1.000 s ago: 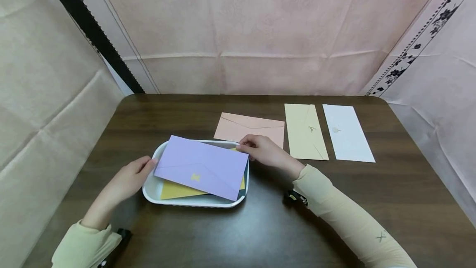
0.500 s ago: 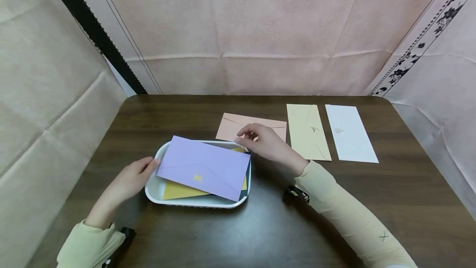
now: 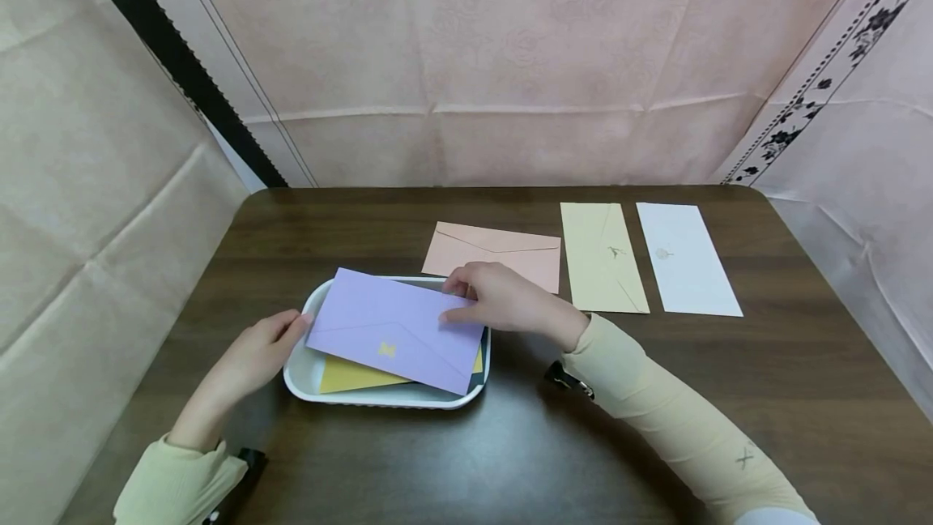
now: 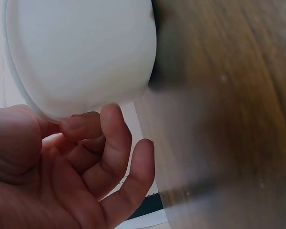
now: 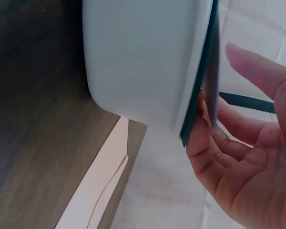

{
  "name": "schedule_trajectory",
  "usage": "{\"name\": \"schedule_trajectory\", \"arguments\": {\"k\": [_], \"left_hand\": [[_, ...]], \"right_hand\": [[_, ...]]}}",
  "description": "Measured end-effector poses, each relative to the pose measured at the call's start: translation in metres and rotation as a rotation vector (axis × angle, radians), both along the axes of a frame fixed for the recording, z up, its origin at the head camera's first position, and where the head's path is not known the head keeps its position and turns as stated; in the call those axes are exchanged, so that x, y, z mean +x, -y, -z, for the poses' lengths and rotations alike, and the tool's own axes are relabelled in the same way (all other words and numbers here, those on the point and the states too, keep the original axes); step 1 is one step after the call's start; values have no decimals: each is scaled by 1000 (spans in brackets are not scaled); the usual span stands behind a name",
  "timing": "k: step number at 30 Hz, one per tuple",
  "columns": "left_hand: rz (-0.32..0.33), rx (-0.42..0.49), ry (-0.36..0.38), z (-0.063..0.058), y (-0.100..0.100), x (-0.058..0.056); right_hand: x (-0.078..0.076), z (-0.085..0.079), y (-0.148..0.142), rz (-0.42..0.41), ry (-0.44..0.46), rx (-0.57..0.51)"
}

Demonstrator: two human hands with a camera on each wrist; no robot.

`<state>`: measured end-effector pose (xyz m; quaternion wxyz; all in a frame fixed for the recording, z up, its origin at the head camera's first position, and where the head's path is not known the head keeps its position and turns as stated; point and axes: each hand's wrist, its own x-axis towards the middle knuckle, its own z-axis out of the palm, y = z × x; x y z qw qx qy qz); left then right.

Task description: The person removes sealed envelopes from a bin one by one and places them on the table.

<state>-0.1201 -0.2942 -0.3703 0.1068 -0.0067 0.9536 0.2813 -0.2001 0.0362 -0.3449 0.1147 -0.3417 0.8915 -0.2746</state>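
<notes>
A white tray (image 3: 295,375) holds a stack of envelopes. The purple envelope (image 3: 397,322) with a gold butterfly lies slanted on top. Under it show a yellow envelope (image 3: 357,375) and a dark green envelope (image 5: 200,71), whose edge sticks out over the rim. My left hand (image 3: 255,355) pinches the tray's left rim between thumb and fingers. My right hand (image 3: 503,298) is at the purple envelope's upper right corner. In the right wrist view its fingers bend at the envelopes' edges, while the thumb (image 5: 252,67) stands apart above the purple one.
Behind the tray lies a pink envelope (image 3: 488,248). To its right are a cream envelope (image 3: 601,258) and a white envelope (image 3: 685,258), both upright in view. All lie on the dark wooden table (image 3: 364,460), with cloth hanging around its back and sides.
My right hand lifted off the tray's upper right corner, then came left and down over the purple envelope's corner. My left hand keeps its hold on the rim.
</notes>
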Motion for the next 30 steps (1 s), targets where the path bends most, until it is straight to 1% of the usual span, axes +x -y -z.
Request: {"name": "schedule_trajectory", "arguments": {"k": [6, 14, 23, 27, 30], "left_hand": [[0, 18, -3, 2, 1, 1], [16, 14, -22, 2, 1, 0], [20, 13, -17, 2, 2, -1], [21, 12, -17, 2, 3, -1], [18, 10, -16, 2, 2, -1]], "right_hand": [[2, 2, 6, -1, 6, 56], [2, 4, 7, 4, 31, 69], [0, 8, 4, 5, 48, -14], [1, 6, 3, 13, 67, -31], [1, 4, 3, 34, 85, -52]]}}
